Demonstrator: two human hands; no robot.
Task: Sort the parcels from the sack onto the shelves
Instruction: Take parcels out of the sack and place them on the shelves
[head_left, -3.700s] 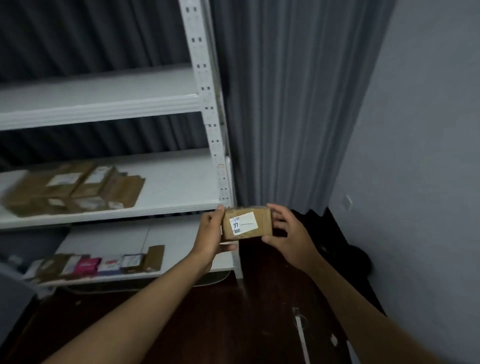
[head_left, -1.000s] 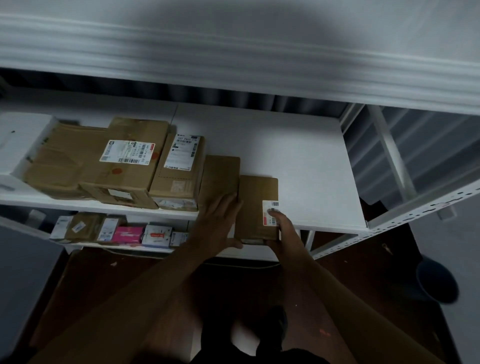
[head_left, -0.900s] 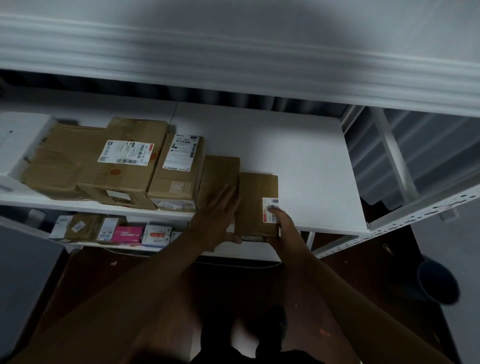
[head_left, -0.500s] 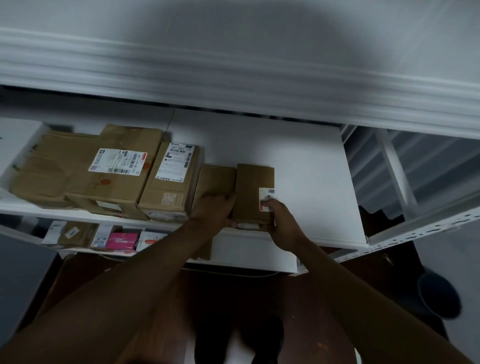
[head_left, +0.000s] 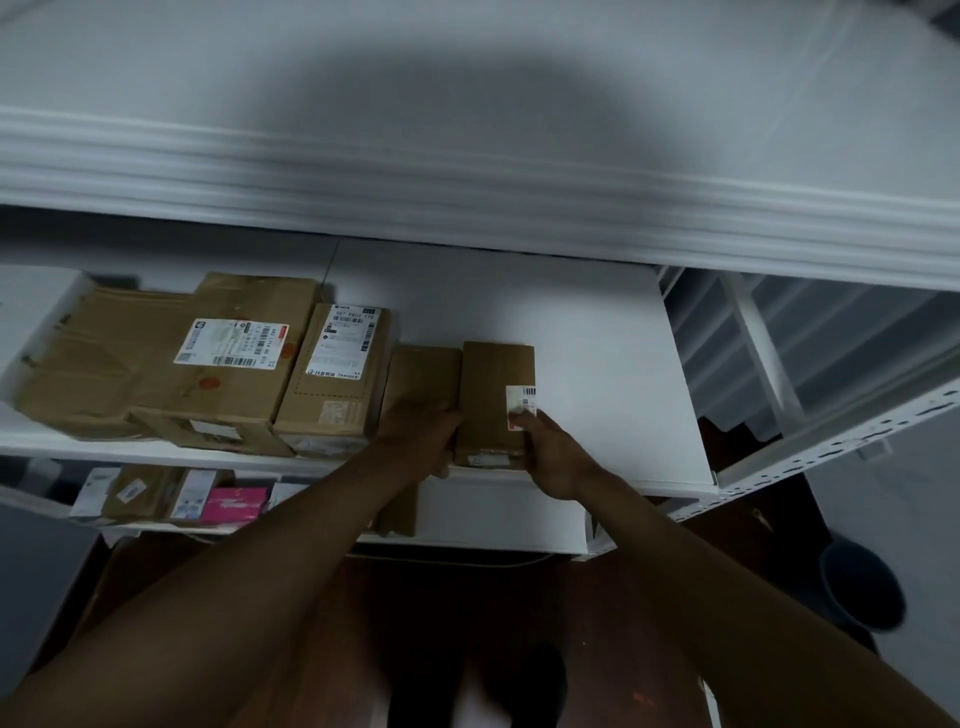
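A small brown parcel (head_left: 491, 384) with a white barcode label lies on the white middle shelf (head_left: 597, 364), at the right end of a row of parcels. My left hand (head_left: 423, 431) grips its near left side, fingers curled, and partly covers the flat brown parcel (head_left: 423, 371) beside it. My right hand (head_left: 550, 452) holds its near right corner, fingertips on the label. The sack is out of view.
Left of it stand a labelled box (head_left: 337, 384) and a larger labelled box (head_left: 223, 364). The lower shelf (head_left: 493, 514) carries several small parcels and a pink box (head_left: 234, 504). An upper shelf (head_left: 467, 171) overhangs. A dark bucket (head_left: 862, 582) stands on the floor at right.
Earlier I held the parcel in the air before the rack; it now lies on the middle shelf. Over the last second my hands shifted from its top to its near sides.
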